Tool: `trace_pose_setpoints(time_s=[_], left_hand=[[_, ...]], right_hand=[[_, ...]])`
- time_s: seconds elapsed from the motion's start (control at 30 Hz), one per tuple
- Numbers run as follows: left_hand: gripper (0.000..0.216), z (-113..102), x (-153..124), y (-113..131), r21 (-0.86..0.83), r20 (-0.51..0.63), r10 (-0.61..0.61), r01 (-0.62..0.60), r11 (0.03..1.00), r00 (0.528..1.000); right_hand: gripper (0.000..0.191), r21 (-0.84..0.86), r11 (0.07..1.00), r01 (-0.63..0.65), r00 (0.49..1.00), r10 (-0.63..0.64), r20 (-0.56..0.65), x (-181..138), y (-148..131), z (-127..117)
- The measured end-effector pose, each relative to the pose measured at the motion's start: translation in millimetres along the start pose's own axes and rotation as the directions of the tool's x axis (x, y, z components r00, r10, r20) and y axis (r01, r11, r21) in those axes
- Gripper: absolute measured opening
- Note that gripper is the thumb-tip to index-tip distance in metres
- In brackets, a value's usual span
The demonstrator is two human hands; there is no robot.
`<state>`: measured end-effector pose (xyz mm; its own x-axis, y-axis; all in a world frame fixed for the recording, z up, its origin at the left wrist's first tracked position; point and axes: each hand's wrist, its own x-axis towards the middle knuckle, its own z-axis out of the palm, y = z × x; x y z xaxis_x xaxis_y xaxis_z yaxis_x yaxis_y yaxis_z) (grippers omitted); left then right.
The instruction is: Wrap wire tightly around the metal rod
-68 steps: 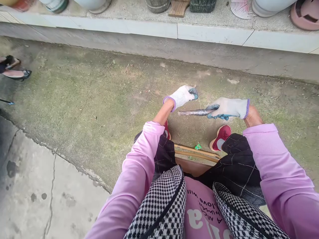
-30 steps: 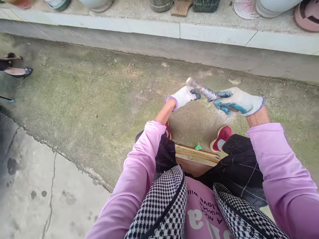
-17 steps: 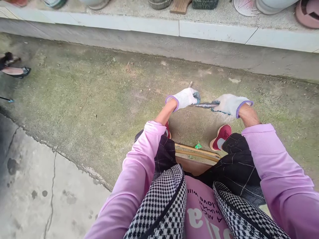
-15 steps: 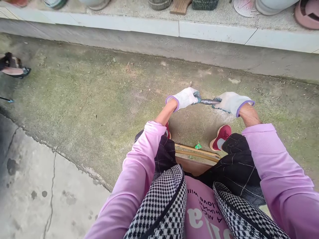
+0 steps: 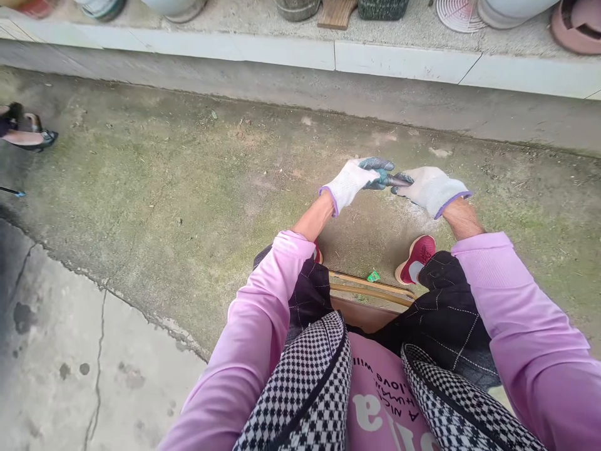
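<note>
Both my hands wear white knit gloves with dark blue-green palms and purple cuffs. Between them is a short dark grey rod (image 5: 399, 181) with a ridged, coil-like stretch. My left hand (image 5: 361, 178) is closed around its left end, the fingers curling over it and covering most of the ridged part. The right end sits in the pinch of my right hand (image 5: 427, 186), between thumb and fingers. The rod is held roughly level above the ground, in front of my knees, and the hands almost meet.
A tiled ledge (image 5: 394, 61) runs along the far side, bearing pots, a wooden board (image 5: 337, 12) and a round coiled mat (image 5: 459, 14). Below me lie a wooden seat frame (image 5: 370, 289) and a green scrap (image 5: 374, 276). Another person's foot (image 5: 35, 138) is at far left.
My hands have drawn closer together along the rod. The left hand has shifted right, its fingers now covering much of the coiled stretch; the right has moved slightly left.
</note>
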<state>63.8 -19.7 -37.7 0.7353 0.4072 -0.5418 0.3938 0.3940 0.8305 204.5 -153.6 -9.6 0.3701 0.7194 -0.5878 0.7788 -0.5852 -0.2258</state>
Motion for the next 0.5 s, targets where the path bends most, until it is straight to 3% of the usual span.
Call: trace_pose_setpoints(time_s=[0.13, 0.23, 0.37, 0.43, 0.5], left_hand=[[0.036, 6, 0, -6, 0.009, 0.029, -0.050, 0.049, 0.999, 0.998], [0.032, 5, 0, -10, 0.022, 0.062, -0.062, 0.061, 0.998, 0.996], [0.024, -5, 1, -11, 0.040, 0.066, -0.032, 0.030, 0.999, 0.997], [0.021, -11, 2, -13, 0.097, 0.075, 0.013, -0.020, 0.995, 0.997], [0.017, -17, 4, -16, 0.194, 0.099, 0.064, -0.082, 0.977, 0.993]], right_hand=[[0.015, 0.062, 0.998, -0.004, 0.999, 0.007, -0.051, 5, 5, 4], [0.018, 0.328, 0.942, -0.070, 0.991, 0.104, -0.085, 7, 17, 6], [0.026, 0.780, 0.625, 0.017, 0.988, 0.110, -0.110, 4, 29, 5], [0.035, 0.858, 0.510, 0.063, 0.993, 0.055, -0.105, -1, 30, 4], [0.039, 0.886, 0.459, 0.070, 0.997, -0.019, -0.069, -6, 30, 1]])
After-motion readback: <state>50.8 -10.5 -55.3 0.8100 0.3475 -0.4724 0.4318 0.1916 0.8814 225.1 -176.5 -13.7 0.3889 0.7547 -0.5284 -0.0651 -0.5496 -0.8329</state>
